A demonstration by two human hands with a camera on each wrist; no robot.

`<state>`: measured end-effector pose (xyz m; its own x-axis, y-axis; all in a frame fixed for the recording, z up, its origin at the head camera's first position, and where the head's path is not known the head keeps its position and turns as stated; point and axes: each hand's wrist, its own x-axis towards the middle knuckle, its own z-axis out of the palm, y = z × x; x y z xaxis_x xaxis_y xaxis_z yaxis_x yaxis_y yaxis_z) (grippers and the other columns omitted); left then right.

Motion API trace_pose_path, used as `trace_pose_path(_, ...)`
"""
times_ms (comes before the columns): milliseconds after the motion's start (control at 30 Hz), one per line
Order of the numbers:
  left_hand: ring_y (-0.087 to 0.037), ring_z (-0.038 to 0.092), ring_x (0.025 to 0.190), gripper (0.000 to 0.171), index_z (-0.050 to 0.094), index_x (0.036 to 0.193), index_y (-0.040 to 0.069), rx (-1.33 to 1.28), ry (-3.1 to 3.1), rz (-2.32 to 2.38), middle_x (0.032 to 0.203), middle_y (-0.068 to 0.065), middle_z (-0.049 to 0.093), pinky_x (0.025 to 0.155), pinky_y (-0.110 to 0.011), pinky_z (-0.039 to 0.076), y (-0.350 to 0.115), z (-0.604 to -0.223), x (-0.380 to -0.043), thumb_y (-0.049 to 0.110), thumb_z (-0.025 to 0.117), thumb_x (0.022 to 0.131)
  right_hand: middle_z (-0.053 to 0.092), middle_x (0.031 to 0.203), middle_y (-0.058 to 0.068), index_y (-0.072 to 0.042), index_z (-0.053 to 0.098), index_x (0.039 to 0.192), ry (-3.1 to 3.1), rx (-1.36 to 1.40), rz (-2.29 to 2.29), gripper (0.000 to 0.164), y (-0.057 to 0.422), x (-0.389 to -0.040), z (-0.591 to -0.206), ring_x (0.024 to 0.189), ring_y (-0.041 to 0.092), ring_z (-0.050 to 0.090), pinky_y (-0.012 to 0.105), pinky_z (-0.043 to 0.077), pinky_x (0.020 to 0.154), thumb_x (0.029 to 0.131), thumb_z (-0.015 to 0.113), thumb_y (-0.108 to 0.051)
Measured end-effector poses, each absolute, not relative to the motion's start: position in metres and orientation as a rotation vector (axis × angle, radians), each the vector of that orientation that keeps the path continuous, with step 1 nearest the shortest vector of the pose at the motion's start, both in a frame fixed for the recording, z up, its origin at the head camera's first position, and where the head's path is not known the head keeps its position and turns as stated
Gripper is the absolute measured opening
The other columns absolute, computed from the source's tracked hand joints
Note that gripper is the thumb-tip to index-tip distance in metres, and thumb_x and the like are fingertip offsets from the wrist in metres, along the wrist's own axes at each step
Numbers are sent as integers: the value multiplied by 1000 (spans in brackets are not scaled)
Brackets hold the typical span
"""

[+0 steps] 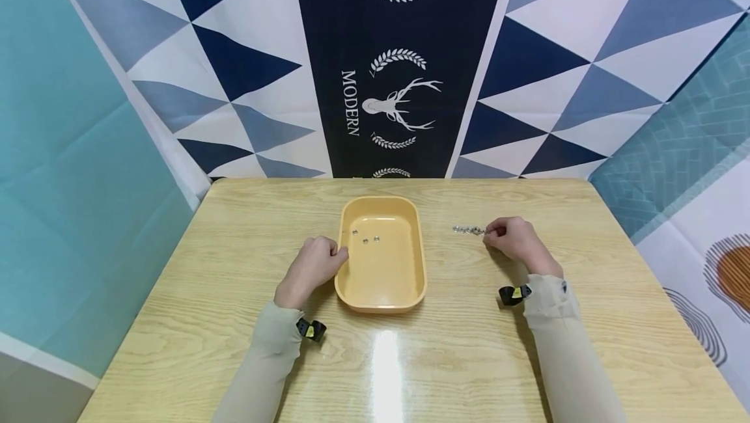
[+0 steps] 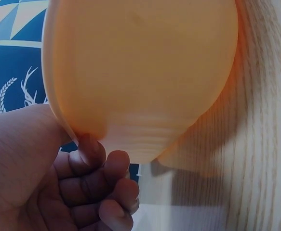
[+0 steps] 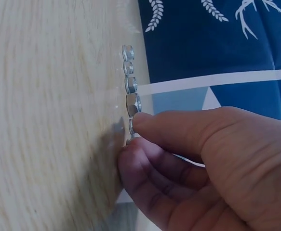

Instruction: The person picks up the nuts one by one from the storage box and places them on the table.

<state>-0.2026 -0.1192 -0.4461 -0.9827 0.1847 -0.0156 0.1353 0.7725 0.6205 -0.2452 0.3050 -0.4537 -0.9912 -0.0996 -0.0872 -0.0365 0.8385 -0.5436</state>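
A shallow yellow plastic tray (image 1: 383, 280) stands mid-table with three small metal nuts (image 1: 377, 239) lying in it. My left hand (image 1: 313, 267) holds the tray's left side; in the left wrist view its thumb is at the tray wall (image 2: 145, 86) and the other fingers are curled below. To the tray's right, several hex nuts (image 1: 467, 230) of differing sizes lie in a line. At the line's right end, my right hand (image 1: 515, 239) pinches a small nut (image 3: 131, 126) between thumb and fingers, which partly hide it. A larger nut (image 3: 133, 104) sits right beside the thumb tip.
The wood-grain table (image 1: 469, 358) ends at a patterned cloth backdrop (image 1: 398, 97) behind the tray. Black wrist cameras are strapped to the left wrist (image 1: 310, 329) and right wrist (image 1: 514, 295), low over the tabletop.
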Motion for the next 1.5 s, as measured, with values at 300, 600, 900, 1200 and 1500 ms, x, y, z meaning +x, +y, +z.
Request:
trace_pose_path(300, -8, 29, 45, 50, 37, 54, 16, 258, 2870, 1020, 51, 6, 29, 45, -23, 26, -118, -444, -203, 24, 55, 100, 71, 107, 23, 9, 65, 122, 2916, -189, -944, 33, 300, -241, -442, 87, 28, 71, 41, 57, 77, 98, 66, -14)
trace_pose_path(600, -8, 34, 46, 52, 40, 56, 16, 338, 2861, 1002, 52, 6, 34, 48, -22, 28, -121, -446, -206, 30, 59, 102, 69, 120, 28, 8, 65, 124, 2950, -268, -991, 34, 283, -243, -424, 109, 43, 67, 54, 55, 92, 98, 67, -13)
trace_pose_path(900, -9, 34, 48, 54, 42, 59, 17, 435, 2796, 958, 54, 6, 34, 51, -23, 29, -128, -442, -208, 39, 56, 106, 69, 120, 28, 6, 66, 122, 2964, -317, -990, 30, 262, -245, -414, 108, 43, 68, 52, 56, 90, 99, 62, -13)
trace_pose_path(1200, -9, 36, 49, 52, 45, 60, 17, 442, 2792, 945, 54, 6, 36, 51, -22, 30, -130, -443, -209, 36, 55, 106, 67, 123, 26, 4, 64, 124, 2942, -361, -1028, 30, 238, -253, -404, 110, 42, 68, 51, 57, 90, 99, 60, -12)
trace_pose_path(1500, -9, 38, 49, 51, 47, 59, 16, 424, 2812, 949, 54, 5, 38, 51, -22, 30, -130, -445, -208, 35, 57, 105, 69, 122, 23, 2, 67, 122, 2892, -448, -1119, 27, 207, -260, -397, 108, 37, 70, 47, 58, 89, 98, 62, -11)
